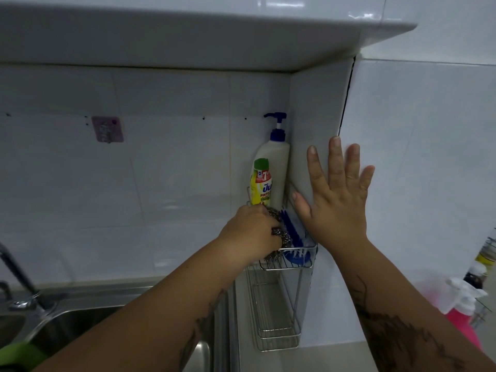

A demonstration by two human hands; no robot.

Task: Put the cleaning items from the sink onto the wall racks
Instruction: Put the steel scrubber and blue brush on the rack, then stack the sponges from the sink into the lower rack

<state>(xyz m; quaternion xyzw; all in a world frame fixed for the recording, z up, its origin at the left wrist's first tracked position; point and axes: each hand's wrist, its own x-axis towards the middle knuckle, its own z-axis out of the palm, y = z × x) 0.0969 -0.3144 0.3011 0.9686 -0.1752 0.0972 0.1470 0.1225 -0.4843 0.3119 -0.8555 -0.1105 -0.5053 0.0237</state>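
A two-tier wire wall rack (284,267) hangs in the tiled corner right of the sink (80,320). Its upper basket holds a white pump bottle (276,167), a yellow dish-soap bottle (261,183) and a blue brush (295,237). My left hand (249,232) is shut on a steel wool scourer (281,232), holding it inside the upper basket beside the brush. My right hand (338,194) lies flat and open against the tile edge of the corner, just right of the rack. The lower basket (276,328) looks bare.
A tiled shelf (188,36) overhangs the rack. A faucet (18,277) stands at the left over the sink, with something green (18,355) at the bottom left. A purple wall hook (107,129) is on the backsplash. Bottles and a pink item (461,318) sit at the far right.
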